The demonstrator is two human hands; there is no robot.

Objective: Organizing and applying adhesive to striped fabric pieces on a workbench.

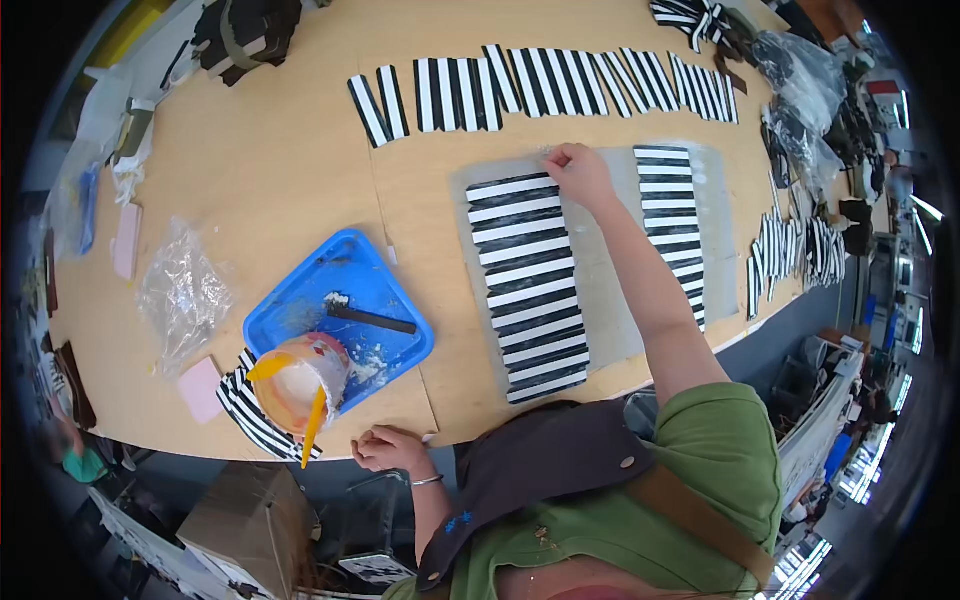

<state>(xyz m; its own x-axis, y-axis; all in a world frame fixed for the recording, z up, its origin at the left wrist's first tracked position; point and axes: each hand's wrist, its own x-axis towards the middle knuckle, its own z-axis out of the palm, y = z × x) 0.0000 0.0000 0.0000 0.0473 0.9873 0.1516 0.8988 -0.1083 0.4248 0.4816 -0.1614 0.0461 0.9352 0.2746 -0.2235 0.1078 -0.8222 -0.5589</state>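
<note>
My right hand (580,175) reaches to the top end of a column of black-and-white striped strips (530,290) laid on a grey sheet (610,260). Its fingers are pinched just above the topmost strip; anything between them is too small to make out. To the right, partly behind my forearm, a second striped column (668,215) lies on the same sheet. My left hand (392,450) rests at the table's near edge with its fingers curled in; whether they hold anything is hidden. Nearest to it stands a tub of white paste (300,385) with yellow-handled tools.
A blue tray (340,270) holds a dark brush (370,318) and white residue. Loose striped strips (560,85) line the far side, with more piles (790,250) at the right. Clear plastic (185,290) and a pink pad (200,390) lie left. Dark bundles (245,35) sit far left.
</note>
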